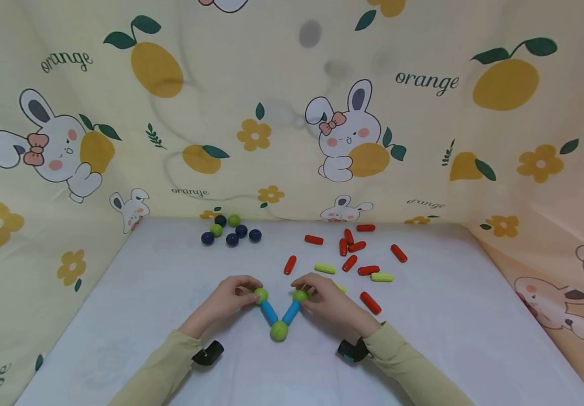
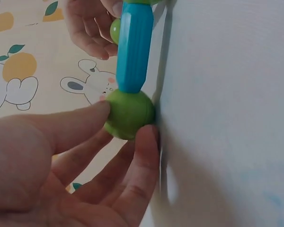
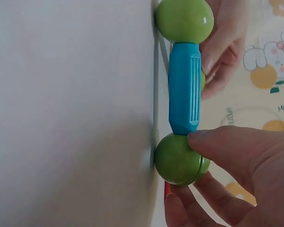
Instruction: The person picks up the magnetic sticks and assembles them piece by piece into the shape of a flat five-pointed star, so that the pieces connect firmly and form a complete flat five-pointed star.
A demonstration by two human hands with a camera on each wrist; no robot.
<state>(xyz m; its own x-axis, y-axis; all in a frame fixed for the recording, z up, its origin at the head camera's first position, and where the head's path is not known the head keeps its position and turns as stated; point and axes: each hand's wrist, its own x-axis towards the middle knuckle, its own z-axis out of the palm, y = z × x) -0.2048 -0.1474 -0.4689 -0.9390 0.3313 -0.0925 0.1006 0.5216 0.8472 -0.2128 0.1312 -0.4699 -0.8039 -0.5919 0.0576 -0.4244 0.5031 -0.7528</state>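
Observation:
On the white table lies a V of two blue rods joined at a green ball (image 1: 279, 331), its point toward the person. My left hand (image 1: 233, 296) pinches the green ball (image 2: 128, 113) at the end of the left blue rod (image 1: 268, 312). With thumb and fingers, my right hand (image 1: 324, 299) holds the green ball (image 3: 180, 160) that ends the right blue rod (image 1: 291, 313). In the right wrist view the blue rod (image 3: 184, 90) runs straight between two green balls.
Several dark blue balls (image 1: 232, 239) and two green balls (image 1: 216, 229) sit at the back left. Several red rods (image 1: 370, 303) and a few yellow-green rods (image 1: 382, 277) are scattered beyond and right of the right hand. A printed cloth (image 1: 281, 169) hangs behind the table.

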